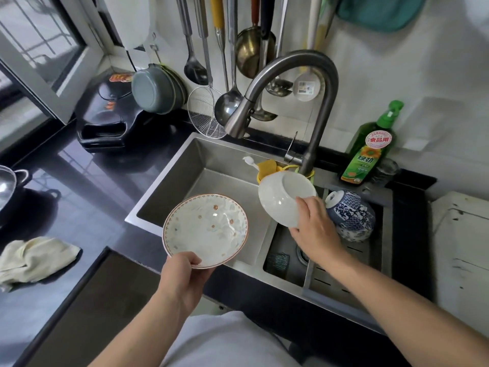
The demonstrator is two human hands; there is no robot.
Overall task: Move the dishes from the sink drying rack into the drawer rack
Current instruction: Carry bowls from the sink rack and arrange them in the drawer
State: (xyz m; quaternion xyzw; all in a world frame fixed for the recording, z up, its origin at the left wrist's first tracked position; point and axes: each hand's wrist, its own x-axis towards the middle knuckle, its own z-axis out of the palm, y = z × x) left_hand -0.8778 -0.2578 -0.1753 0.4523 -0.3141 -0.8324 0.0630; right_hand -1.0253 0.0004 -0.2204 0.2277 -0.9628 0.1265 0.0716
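My left hand (182,274) grips the near rim of a shallow white dish with small flowers and a brown edge (206,230), tilted up over the sink's front left corner. A plain white bowl (283,198), turned bottom up, is gripped by my right hand (315,231) above the sink's right side. Behind it, several blue-and-white patterned bowls (349,213) lie stacked on their sides in the steel drying rack (344,284) that spans the sink's right part. The drawer rack is not in view.
A curved steel faucet (304,83) arches over the sink (169,176). Ladles and a wire skimmer (205,112) hang on the wall. A green detergent bottle (367,152) stands at the back right. A black cooker (105,120) and a crumpled cloth (34,260) sit on the dark counter.
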